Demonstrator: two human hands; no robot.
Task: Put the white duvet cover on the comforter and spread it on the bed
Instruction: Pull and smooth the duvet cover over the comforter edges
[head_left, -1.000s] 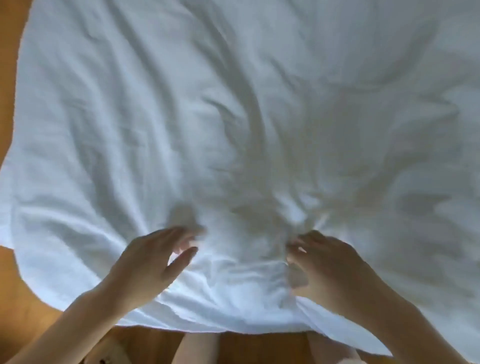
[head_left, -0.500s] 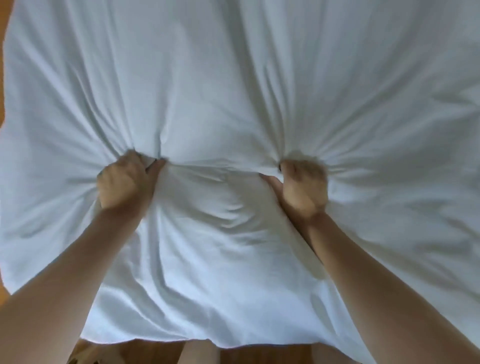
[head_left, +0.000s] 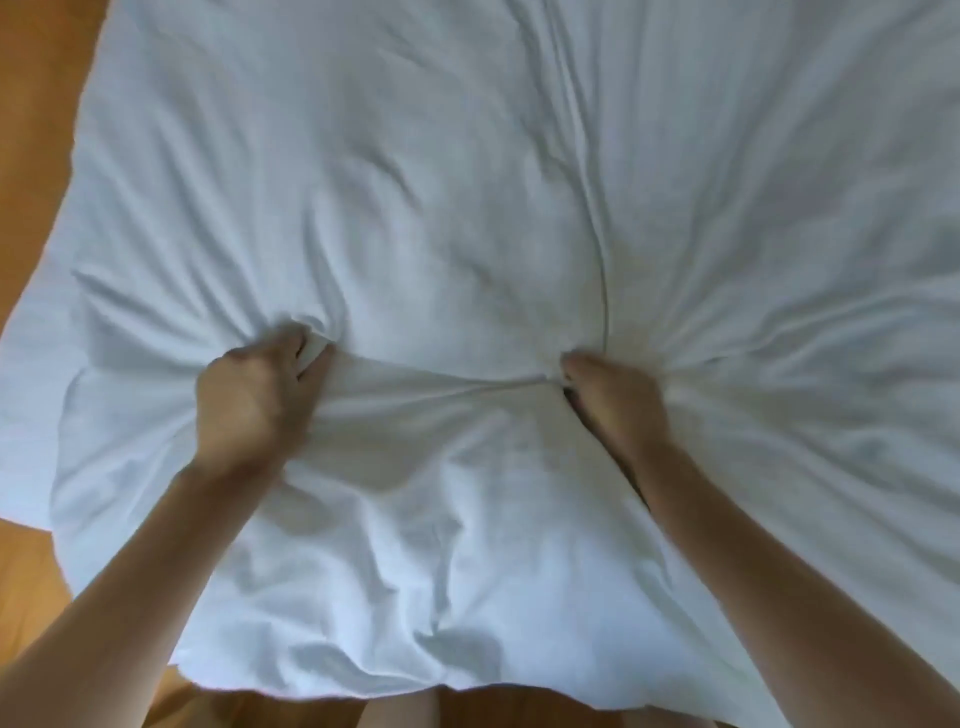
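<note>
- White, wrinkled fabric duvet cover: spread wide, overhanging orange-brown wooden floor.
- Left hand: gripping a bunched fold of cover.
- Right hand: clenched on another fold, well apart.

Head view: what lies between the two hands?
Only the white duvet cover: a taut ridge of fabric runs from the left hand to the right hand, each gripping a bunch. Nothing else lies there.

Warm orange-brown wooden floor at left and bottom edges, soft light
</note>
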